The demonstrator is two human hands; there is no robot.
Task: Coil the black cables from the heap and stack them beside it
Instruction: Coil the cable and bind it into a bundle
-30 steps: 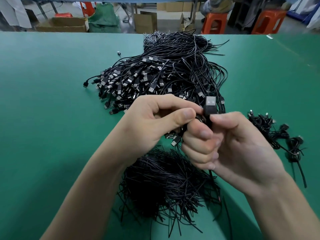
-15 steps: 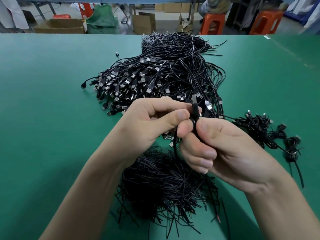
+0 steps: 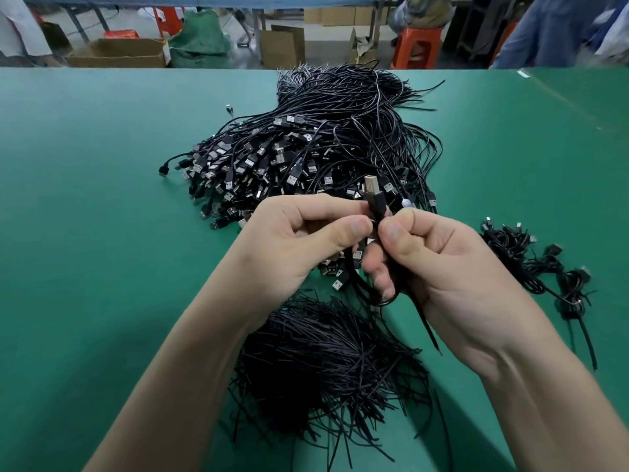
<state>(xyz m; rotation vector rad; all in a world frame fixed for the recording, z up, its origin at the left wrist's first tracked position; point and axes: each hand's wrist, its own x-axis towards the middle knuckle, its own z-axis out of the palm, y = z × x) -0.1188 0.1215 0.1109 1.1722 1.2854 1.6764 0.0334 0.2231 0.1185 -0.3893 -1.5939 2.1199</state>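
Two hands: a left hand [image 3: 299, 247] and a right hand [image 3: 446, 267]. One cable [image 3: 373, 196] between them. One heap [image 3: 306, 155], its cables too many to count. One pile of ties [image 3: 326, 369]. One stack [image 3: 526, 264], coil number unclear. One tabletop [image 3: 95, 233].

- L hand [image 3: 296, 243] & R hand [image 3: 442, 264] meet at centre frame, thumbs nearly touching; both pinch one black cable [image 3: 374, 203].
- Its USB plug sticks up above the thumbs, metal end uppermost; small loop of it hangs below R fingers.
- Heap [image 3: 306, 155] of loose cables behind hands, upper centre, plugs fanned toward left.
- Coiled cables [image 3: 524, 264] at right edge, near heap but apart.
- Pile of thin black strands [image 3: 326, 362] lower centre, betw. forearms.
- Green table [image 3: 85, 199]; cardboard boxes [image 3: 119, 52] & orange stool [image 3: 417, 46] along top.
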